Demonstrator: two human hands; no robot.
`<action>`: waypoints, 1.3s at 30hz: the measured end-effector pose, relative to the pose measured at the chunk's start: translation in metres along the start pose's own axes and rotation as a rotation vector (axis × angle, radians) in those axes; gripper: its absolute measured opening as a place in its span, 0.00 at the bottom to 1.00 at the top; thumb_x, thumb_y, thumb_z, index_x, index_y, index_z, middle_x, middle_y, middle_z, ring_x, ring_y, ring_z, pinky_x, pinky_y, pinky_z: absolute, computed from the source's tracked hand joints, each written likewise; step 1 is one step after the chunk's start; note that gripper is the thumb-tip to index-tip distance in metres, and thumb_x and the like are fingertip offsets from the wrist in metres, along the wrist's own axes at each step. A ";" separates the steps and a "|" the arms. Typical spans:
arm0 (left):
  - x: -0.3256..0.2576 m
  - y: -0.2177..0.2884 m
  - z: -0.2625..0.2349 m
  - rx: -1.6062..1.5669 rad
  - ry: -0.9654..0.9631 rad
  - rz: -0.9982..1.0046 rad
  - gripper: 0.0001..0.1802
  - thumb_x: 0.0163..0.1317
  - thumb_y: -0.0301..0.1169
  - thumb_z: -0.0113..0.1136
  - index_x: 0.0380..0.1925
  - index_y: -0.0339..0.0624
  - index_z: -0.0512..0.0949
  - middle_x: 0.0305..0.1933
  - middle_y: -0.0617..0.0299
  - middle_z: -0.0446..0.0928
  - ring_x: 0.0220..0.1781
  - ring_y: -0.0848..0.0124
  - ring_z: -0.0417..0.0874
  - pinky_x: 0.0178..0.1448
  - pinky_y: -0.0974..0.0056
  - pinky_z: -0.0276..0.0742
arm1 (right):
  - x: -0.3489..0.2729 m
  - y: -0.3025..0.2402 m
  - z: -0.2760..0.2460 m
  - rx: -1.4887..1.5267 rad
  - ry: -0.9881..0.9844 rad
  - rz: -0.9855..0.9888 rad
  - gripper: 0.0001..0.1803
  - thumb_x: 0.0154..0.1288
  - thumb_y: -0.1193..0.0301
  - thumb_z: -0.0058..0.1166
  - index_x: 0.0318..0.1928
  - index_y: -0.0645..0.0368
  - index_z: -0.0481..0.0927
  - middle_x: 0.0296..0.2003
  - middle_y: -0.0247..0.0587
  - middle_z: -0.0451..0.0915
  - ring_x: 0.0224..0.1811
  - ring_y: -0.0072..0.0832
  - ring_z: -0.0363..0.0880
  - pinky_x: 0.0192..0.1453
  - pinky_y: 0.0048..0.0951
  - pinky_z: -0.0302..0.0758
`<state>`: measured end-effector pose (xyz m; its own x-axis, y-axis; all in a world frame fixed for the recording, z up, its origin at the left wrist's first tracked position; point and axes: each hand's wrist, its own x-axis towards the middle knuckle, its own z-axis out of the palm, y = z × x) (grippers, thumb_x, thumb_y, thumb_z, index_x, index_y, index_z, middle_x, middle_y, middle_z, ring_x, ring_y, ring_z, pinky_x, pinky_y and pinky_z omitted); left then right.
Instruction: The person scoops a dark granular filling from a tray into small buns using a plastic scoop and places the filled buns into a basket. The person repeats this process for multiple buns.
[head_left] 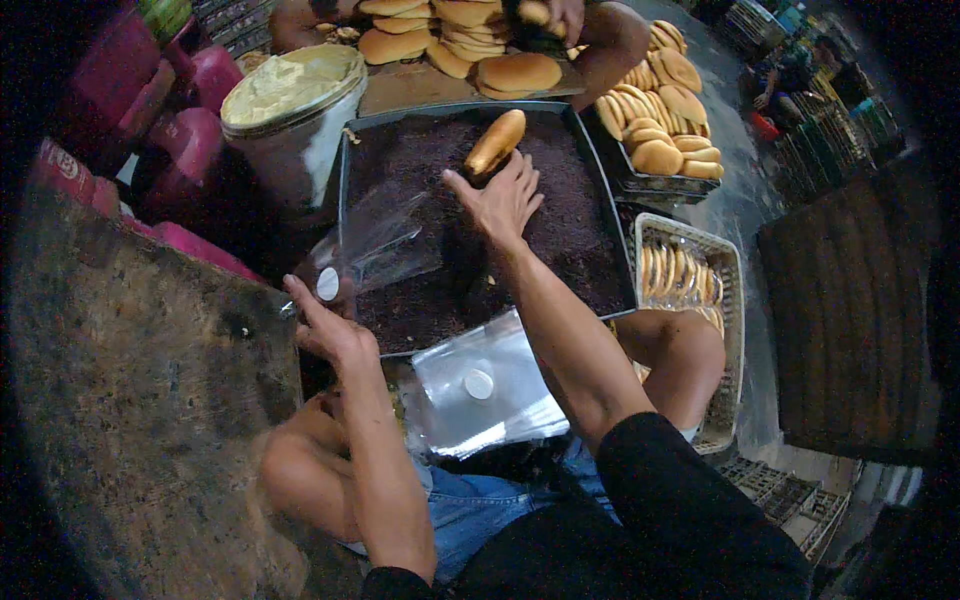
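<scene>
A large shallow tray (580, 250) full of a dark brown crumbly filling lies in front of me. My right hand (505, 197) reaches over it, thumb and fingers spread. Just beyond, a golden oblong bun (497, 140) sits at the gap between thumb and index finger; whether they touch it I cannot tell. At the tray's left edge my left hand (335, 325) pinches a clear plastic bag (385, 245) with a round white label, which stretches over the filling. A stack of similar clear bags (490, 395) rests between my knees, with a round white label on top.
A tub of pale yellow cream (295, 85) stands beyond the tray at left. Buns (520, 74) are piled on a board at the far side, by another person's hand (568, 18). At right are a bun-filled tray (672, 155) and a crate of wrapped buns (740, 300). A worn wooden board (150, 400) lies left.
</scene>
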<state>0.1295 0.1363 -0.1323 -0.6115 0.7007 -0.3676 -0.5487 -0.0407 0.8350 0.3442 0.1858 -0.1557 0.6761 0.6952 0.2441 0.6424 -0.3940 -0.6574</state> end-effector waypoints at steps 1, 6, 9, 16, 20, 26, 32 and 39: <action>0.000 -0.003 -0.002 -0.002 -0.065 0.038 0.32 0.66 0.54 0.60 0.50 0.32 0.72 0.51 0.47 0.78 0.43 0.62 0.84 0.48 0.61 0.85 | 0.007 0.002 0.013 -0.081 0.047 0.037 0.52 0.52 0.42 0.68 0.66 0.64 0.61 0.69 0.54 0.61 0.75 0.53 0.52 0.74 0.66 0.48; 0.016 -0.021 -0.017 -0.033 -0.233 0.104 0.40 0.72 0.62 0.42 0.54 0.28 0.69 0.51 0.44 0.77 0.49 0.57 0.84 0.57 0.56 0.84 | 0.031 0.048 -0.024 0.107 -0.086 0.106 0.28 0.57 0.53 0.65 0.49 0.63 0.80 0.47 0.52 0.82 0.54 0.46 0.79 0.60 0.51 0.71; 0.025 -0.029 -0.022 -0.039 -0.240 0.167 0.39 0.73 0.60 0.40 0.53 0.27 0.72 0.50 0.44 0.78 0.48 0.56 0.85 0.58 0.55 0.83 | -0.004 0.077 -0.108 0.455 -0.287 0.009 0.23 0.58 0.59 0.62 0.48 0.62 0.82 0.37 0.53 0.86 0.39 0.47 0.85 0.45 0.39 0.79; -0.010 -0.042 -0.002 0.254 -0.277 0.208 0.37 0.77 0.55 0.37 0.47 0.27 0.81 0.44 0.48 0.83 0.48 0.58 0.85 0.55 0.58 0.80 | -0.036 0.118 -0.125 -0.257 -0.175 -0.394 0.23 0.56 0.58 0.61 0.47 0.61 0.81 0.38 0.52 0.85 0.44 0.50 0.83 0.57 0.42 0.76; 0.000 -0.055 -0.006 0.375 -0.231 0.381 0.36 0.77 0.54 0.36 0.46 0.29 0.82 0.41 0.48 0.85 0.45 0.56 0.86 0.52 0.57 0.79 | -0.022 0.120 -0.177 0.188 -0.401 -0.204 0.23 0.59 0.68 0.57 0.54 0.63 0.79 0.39 0.47 0.85 0.42 0.31 0.84 0.51 0.33 0.78; -0.020 -0.064 -0.012 0.740 -0.215 0.423 0.36 0.77 0.55 0.33 0.56 0.31 0.74 0.52 0.38 0.79 0.50 0.50 0.85 0.53 0.52 0.79 | -0.035 0.089 -0.264 0.764 -0.610 0.233 0.29 0.54 0.72 0.52 0.59 0.65 0.76 0.52 0.46 0.80 0.57 0.32 0.75 0.67 0.30 0.65; -0.107 -0.041 0.004 0.066 -0.778 0.024 0.43 0.73 0.64 0.27 0.64 0.35 0.67 0.63 0.44 0.70 0.57 0.49 0.81 0.61 0.49 0.81 | -0.043 0.102 -0.248 1.005 -0.631 0.355 0.32 0.53 0.72 0.52 0.62 0.67 0.73 0.54 0.46 0.78 0.59 0.34 0.73 0.68 0.30 0.63; -0.068 0.011 -0.003 0.346 -1.031 0.230 0.48 0.67 0.70 0.31 0.71 0.42 0.62 0.65 0.48 0.72 0.58 0.52 0.81 0.63 0.53 0.76 | -0.039 0.094 -0.283 1.133 -0.642 0.347 0.33 0.54 0.68 0.53 0.63 0.64 0.72 0.53 0.44 0.80 0.56 0.33 0.77 0.65 0.33 0.68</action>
<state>0.1634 0.0862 -0.0992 0.1768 0.9651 0.1930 -0.1964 -0.1576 0.9678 0.4800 -0.0489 -0.0248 0.2542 0.9411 -0.2230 -0.3864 -0.1126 -0.9154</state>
